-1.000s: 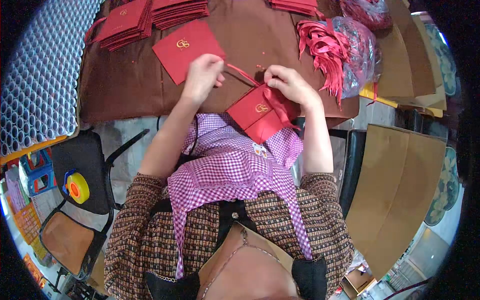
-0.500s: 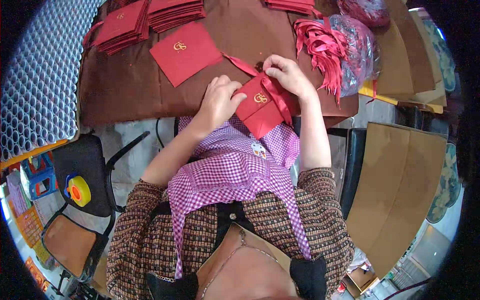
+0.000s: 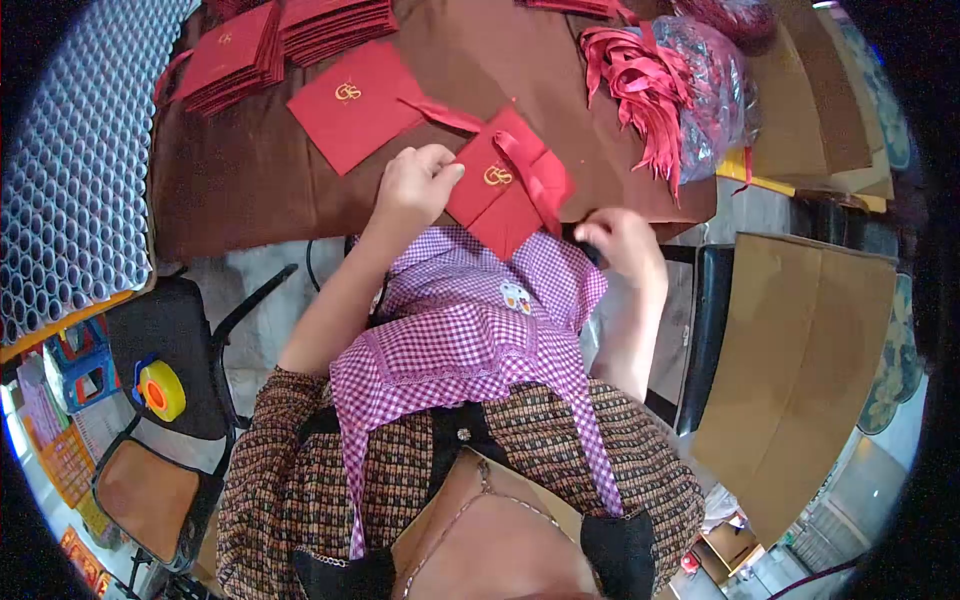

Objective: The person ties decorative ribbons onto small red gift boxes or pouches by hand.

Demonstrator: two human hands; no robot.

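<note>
A red envelope [image 3: 478, 205] with gold lettering lies tilted at the table's front edge, its lower corner over the checked apron [image 3: 450, 335]. A red ribbon [image 3: 530, 175] runs across its right side. At its left edge my left hand [image 3: 418, 187] is closed, thumb and fingertips pinched on the border. My right hand [image 3: 628, 248] is off the envelope, to its right by the table edge, fingers curled and slightly blurred. A dark shape shows beside its fingertips, and I cannot make out whether it is held. Another red envelope [image 3: 355, 105] lies flat behind my left hand.
Stacks of red envelopes [image 3: 232, 58] stand at the back left. A bundle of red ribbons [image 3: 640, 85] lies at the right beside a plastic bag [image 3: 715, 105]. Cardboard [image 3: 800, 370] leans at the right; a chair [image 3: 150, 480] and tape roll [image 3: 160, 390] are at the left.
My right hand has let go of the ribbon and moved down and right, away from the envelope. The envelope and my left hand have shifted slightly left and away from me.
</note>
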